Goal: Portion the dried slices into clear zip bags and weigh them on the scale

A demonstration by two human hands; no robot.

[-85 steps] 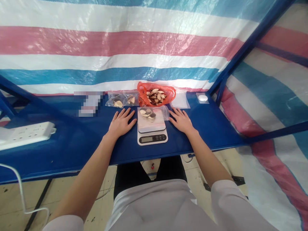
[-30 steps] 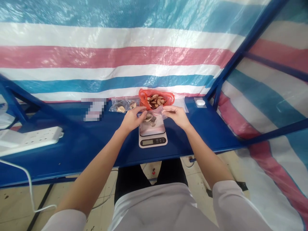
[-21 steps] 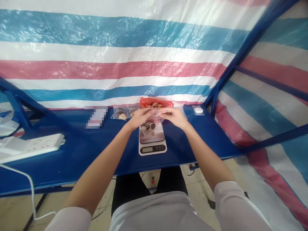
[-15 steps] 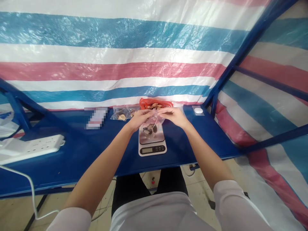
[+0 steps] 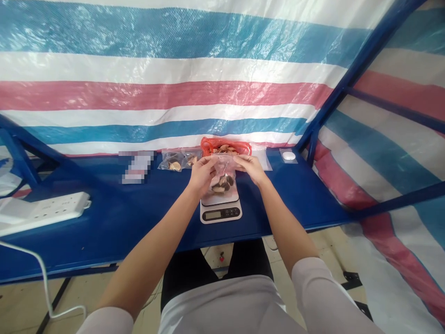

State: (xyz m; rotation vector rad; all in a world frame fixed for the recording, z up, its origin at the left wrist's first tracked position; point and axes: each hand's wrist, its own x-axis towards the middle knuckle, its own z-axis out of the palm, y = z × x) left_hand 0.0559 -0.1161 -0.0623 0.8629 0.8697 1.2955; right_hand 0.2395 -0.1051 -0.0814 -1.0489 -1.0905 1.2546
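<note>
My left hand point(image 5: 203, 175) and my right hand point(image 5: 251, 168) pinch the two top corners of a clear plastic bag point(image 5: 222, 178). Dark and pale pieces, perhaps dried mushrooms or shells, lie at the bottom of this bag. It hangs over the plate of a white digital kitchen scale point(image 5: 221, 215); I cannot tell whether it touches the plate. Just behind my hands sits a red-orange mesh bag point(image 5: 226, 145) with many brown, flat pieces in it.
Left of my hands lie small clear bags point(image 5: 171, 160) with similar pieces. A flat clear bag point(image 5: 261, 160) and a round white item point(image 5: 288, 156) in a small bag lie to the right. A white power strip point(image 5: 45, 211) occupies the left of the blue table point(image 5: 132, 227).
The clear bag now hangs more upright and spread between my hands, its contents gathered at the bottom. My left hand has turned and moved slightly closer to me.
</note>
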